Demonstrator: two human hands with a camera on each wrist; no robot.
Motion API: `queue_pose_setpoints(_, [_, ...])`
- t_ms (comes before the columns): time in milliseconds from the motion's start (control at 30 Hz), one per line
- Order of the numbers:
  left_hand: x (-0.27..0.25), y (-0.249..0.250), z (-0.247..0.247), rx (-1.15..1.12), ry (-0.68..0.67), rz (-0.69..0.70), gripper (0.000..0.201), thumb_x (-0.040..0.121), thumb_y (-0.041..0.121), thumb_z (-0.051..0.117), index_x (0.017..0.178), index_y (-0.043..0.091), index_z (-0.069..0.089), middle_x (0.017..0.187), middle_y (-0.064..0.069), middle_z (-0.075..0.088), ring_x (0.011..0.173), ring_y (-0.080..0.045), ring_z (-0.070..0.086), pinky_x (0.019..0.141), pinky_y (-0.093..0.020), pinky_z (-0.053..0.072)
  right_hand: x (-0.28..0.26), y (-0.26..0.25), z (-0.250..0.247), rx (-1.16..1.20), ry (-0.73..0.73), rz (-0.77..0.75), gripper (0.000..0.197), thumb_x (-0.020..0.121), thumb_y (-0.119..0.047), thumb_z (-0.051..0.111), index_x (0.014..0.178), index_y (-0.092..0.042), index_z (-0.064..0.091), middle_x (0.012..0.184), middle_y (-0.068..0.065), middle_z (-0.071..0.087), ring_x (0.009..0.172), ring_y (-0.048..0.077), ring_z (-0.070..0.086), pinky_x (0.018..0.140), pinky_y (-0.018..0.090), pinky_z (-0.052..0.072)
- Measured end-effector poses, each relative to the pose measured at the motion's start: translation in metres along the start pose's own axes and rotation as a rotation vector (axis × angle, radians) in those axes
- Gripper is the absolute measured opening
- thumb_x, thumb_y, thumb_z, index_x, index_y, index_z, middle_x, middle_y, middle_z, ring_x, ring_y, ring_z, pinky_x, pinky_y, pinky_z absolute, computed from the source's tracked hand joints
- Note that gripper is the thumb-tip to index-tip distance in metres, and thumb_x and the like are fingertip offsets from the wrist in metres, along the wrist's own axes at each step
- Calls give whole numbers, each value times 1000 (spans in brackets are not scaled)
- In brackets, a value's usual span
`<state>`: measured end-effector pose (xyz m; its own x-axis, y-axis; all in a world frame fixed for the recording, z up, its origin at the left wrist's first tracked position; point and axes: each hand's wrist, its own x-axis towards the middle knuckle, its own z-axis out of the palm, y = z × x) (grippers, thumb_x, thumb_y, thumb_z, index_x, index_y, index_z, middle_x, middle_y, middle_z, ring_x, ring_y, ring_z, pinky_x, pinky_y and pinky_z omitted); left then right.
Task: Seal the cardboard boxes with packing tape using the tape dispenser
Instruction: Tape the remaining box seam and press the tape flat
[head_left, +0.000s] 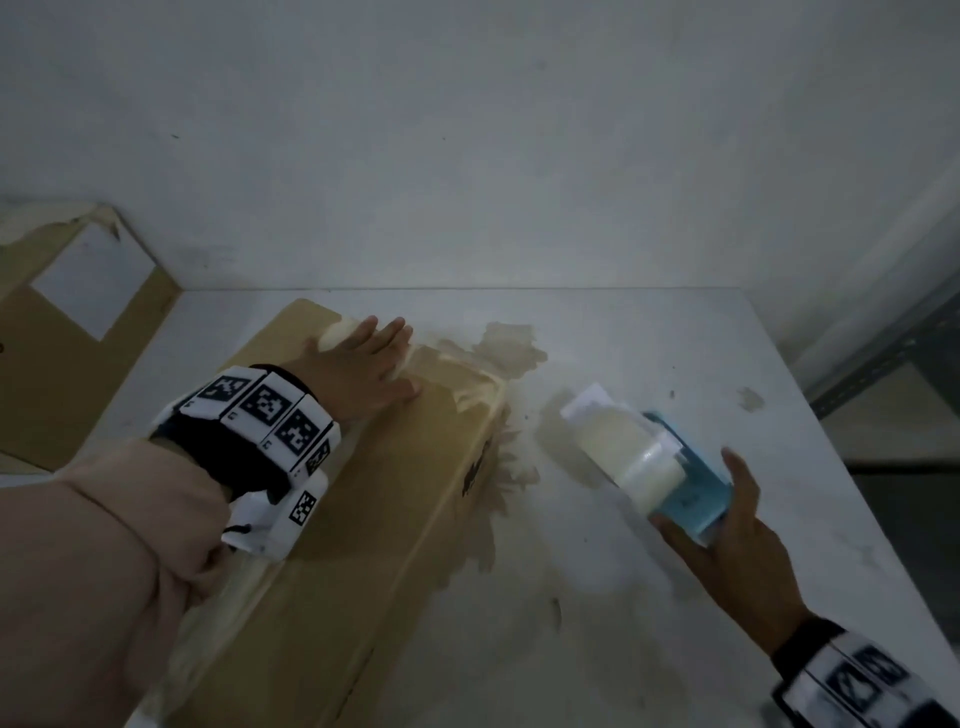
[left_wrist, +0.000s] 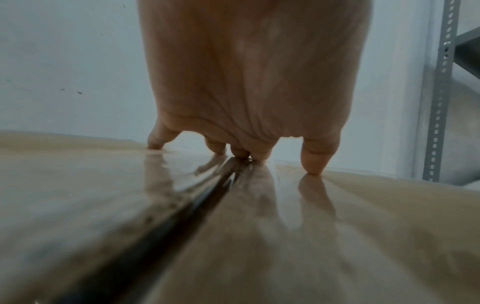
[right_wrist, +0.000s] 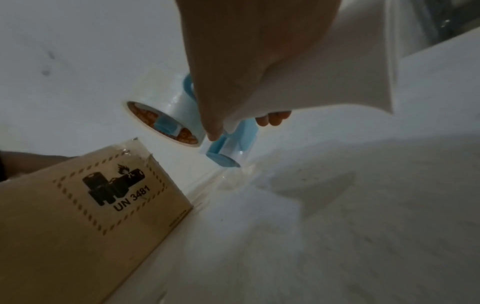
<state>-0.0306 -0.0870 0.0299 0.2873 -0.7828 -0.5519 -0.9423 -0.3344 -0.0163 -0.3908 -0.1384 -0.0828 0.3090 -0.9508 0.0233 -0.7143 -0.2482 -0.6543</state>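
Note:
A long brown cardboard box (head_left: 374, 519) lies on the white table (head_left: 649, 649), running from near left to far middle. My left hand (head_left: 363, 364) lies flat on the box's far end, with its fingertips (left_wrist: 315, 164) pressing on glossy clear tape over the dark centre seam (left_wrist: 182, 216). To the right of the box, my right hand (head_left: 727, 525) grips the blue tape dispenser (head_left: 691, 488), whose pale tape roll (head_left: 628, 447) is just above the table. In the right wrist view the dispenser (right_wrist: 228, 148) and its roll (right_wrist: 171, 121) hang beside the box's end face, which bears a UN 3481 label (right_wrist: 111, 191).
A second cardboard piece with a white label (head_left: 88, 280) leans at the far left. Brownish patches (head_left: 514, 348) mark the table around the box's far end. A grey perforated shelf upright (left_wrist: 439, 92) stands past the table's right edge. A white wall is close behind.

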Motion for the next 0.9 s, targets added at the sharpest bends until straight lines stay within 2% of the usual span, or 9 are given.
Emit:
queue_pose_setpoints(100, [-4,1,-2,-17,11,5,69,94,52,21,145,25,-17,154,12,-20,143,-10,-15,114,-57,2,17,-2,21,72,33,-25,99,70,-28,75,144,-16,10,99,8,61,82,30,64,69,37,52])
queue_pose_setpoints(233, [-12,4,-7,-61,5,26,71,96,48,25,146,21,-17,154,10,-22,143,-10,-16,115,-49,0,24,-3,48,-166,34,-145,75,67,-7,79,131,0,41,99,23,60,81,42,57,67,46,49])
queue_pose_setpoints(467, [-12,-10,-10,-50,-22,53,79,91,57,27,146,18,-14,153,7,-25,143,-11,-16,117,-49,2,13,-18,76,-297,-26,-97,73,61,4,73,128,-4,45,84,25,58,69,41,53,56,42,44])
queue_pose_setpoints(600, [-11,-21,-11,31,-16,88,80,91,59,28,147,18,-11,155,5,-20,144,-12,-12,117,-47,12,1,-25,82,-348,37,-141,73,58,2,64,125,-6,36,108,33,56,92,51,57,72,55,49])
queue_pose_setpoints(700, [-10,-27,-11,59,-2,114,81,89,61,30,147,20,-10,156,6,-18,145,-12,-10,116,-44,17,7,-76,75,-30,199,-253,47,80,-12,42,128,-8,42,128,31,47,116,42,46,96,39,40])
queue_pose_setpoints(767, [-9,-28,-11,69,-1,126,81,89,61,30,147,20,-9,156,6,-18,145,-12,-9,116,-45,17,9,-125,75,349,59,-181,43,97,-33,40,138,-25,30,131,14,48,117,21,48,95,10,34])
queue_pose_setpoints(800, [-9,-28,-11,74,-3,131,81,89,61,29,147,20,-9,156,5,-18,145,-13,-9,116,-46,18,10,-146,80,493,-64,-95,59,92,-48,41,143,-28,19,132,5,48,118,13,47,95,4,30])
queue_pose_setpoints(833, [-9,-28,-11,78,-5,136,81,89,61,29,147,20,-9,156,5,-18,145,-13,-9,116,-46,18,14,-161,88,607,-160,-5,80,82,-64,41,145,-28,9,133,2,46,120,12,45,100,10,31])
queue_pose_setpoints(900, [-8,-29,-11,88,-3,148,81,90,61,29,147,19,-9,156,4,-17,145,-14,-8,116,-48,18,17,-179,107,735,-236,100,110,64,-82,47,145,-32,-6,146,2,32,133,20,33,110,39,32])
